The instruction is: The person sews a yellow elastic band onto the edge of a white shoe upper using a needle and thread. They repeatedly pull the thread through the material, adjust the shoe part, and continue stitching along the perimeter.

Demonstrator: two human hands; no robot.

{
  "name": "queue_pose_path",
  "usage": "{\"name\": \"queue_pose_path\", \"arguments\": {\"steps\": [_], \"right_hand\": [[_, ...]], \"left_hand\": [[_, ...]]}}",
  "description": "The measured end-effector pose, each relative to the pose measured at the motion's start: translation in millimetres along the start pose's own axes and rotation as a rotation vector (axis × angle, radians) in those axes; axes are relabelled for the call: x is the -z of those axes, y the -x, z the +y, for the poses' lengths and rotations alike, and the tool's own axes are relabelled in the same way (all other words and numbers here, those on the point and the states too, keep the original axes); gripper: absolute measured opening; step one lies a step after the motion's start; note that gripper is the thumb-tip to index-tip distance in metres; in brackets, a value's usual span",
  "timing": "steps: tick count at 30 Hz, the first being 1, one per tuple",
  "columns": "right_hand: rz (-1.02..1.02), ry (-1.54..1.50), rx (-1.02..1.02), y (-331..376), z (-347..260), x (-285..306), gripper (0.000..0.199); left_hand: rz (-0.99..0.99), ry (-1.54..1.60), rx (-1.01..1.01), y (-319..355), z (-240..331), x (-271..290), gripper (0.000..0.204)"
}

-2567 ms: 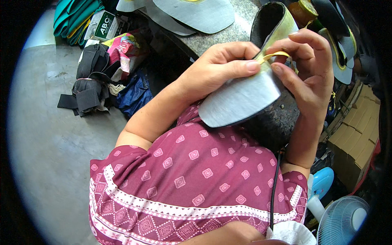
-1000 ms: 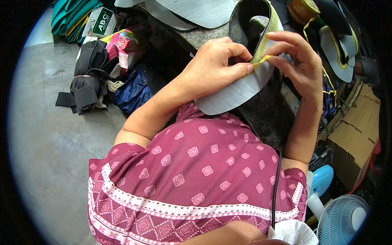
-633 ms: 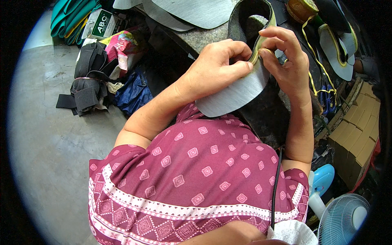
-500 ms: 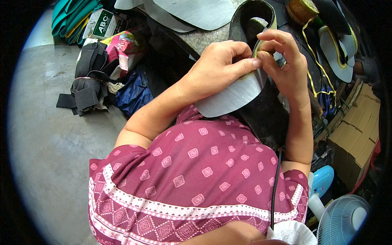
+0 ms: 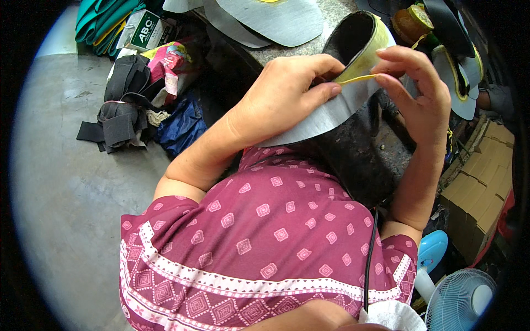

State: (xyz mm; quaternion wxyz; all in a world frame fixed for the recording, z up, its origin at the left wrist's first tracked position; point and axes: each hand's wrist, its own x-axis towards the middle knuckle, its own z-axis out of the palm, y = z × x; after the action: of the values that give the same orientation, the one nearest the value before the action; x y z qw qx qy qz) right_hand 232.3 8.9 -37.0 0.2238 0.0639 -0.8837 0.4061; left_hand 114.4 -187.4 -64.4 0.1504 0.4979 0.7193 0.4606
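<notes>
My left hand (image 5: 287, 91) grips a grey sole-shaped sheet (image 5: 317, 124), thumb on top and fingers curled under its edge. From that sheet rises a looped dark band (image 5: 381, 37) with a yellowish outer face, like a sandal strap. Between my hands a thin yellow strip (image 5: 358, 79) runs along the joint of band and sheet. The thumb and forefinger of my right hand (image 5: 419, 91) pinch the strip's far end; the other fingers are bent above it. Below the sheet is a dark, worn surface (image 5: 359, 163), close to my body.
More grey sheets (image 5: 281, 25) lie on the stone-like worktop (image 5: 338, 11). To the right are a round brownish container (image 5: 413, 21), another grey sole piece (image 5: 462, 106), cardboard (image 5: 480, 174) and a fan (image 5: 464, 298). Black cloth scraps (image 5: 118, 121) and a blue bag (image 5: 185, 126) lie left.
My right hand has moved right, away from my left, drawing the yellow strip out straight. The band has turned, showing more of its yellowish face. My left hand keeps its hold.
</notes>
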Motion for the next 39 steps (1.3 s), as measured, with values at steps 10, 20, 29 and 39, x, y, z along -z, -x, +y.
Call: {"name": "queue_pose_path", "arguments": {"steps": [10, 20, 29, 39], "right_hand": [[0.135, -0.008, -0.083, -6, 10, -14, 0.043], [0.232, -0.122, -0.021, 1, 25, -21, 0.042], [0.291, -0.024, 0.103, 2, 27, -24, 0.039], [0.292, -0.063, 0.082, 4, 29, -26, 0.036]], "left_hand": [[-0.281, 0.618, 0.320, -10, -1, 1, 0.034], [-0.160, 0.535, 0.317, -10, 2, -16, 0.026], [-0.086, 0.431, 0.225, -9, 3, -16, 0.030], [-0.156, 0.471, 0.297, -10, 11, -10, 0.037]]}}
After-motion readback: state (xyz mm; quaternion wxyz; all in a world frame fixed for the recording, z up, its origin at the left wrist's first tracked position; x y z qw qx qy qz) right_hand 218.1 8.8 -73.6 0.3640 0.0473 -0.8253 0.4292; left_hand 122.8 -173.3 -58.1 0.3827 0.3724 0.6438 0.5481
